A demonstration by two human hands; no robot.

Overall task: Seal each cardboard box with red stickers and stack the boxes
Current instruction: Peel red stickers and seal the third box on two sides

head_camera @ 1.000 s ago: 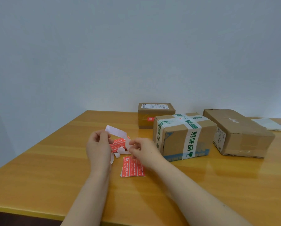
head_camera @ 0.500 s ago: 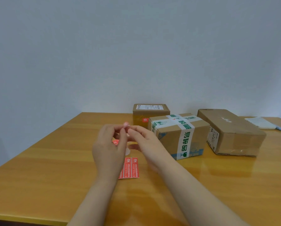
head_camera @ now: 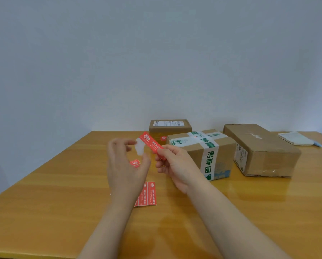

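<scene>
My right hand (head_camera: 175,163) pinches one end of a red sticker (head_camera: 150,143), held up over the table in front of the boxes. A crumpled white backing paper (head_camera: 140,148) sits at the fingertips of my left hand (head_camera: 126,165), whose fingers curl around it. Three cardboard boxes stand apart on the table: a small one (head_camera: 169,128) at the back with a red sticker (head_camera: 163,138) on its front, a middle one (head_camera: 194,154) crossed with green-and-white tape, and a plain one (head_camera: 259,150) to the right.
A sheet of red stickers (head_camera: 148,193) lies on the wooden table (head_camera: 63,184) below my hands, and another red piece (head_camera: 135,163) behind my left hand. A white notepad (head_camera: 295,138) and a blue pen (head_camera: 317,144) lie at the far right.
My hands, pinched together half a second ago, have come apart. The red sticker is now free in my right hand and the white backing is with my left.
</scene>
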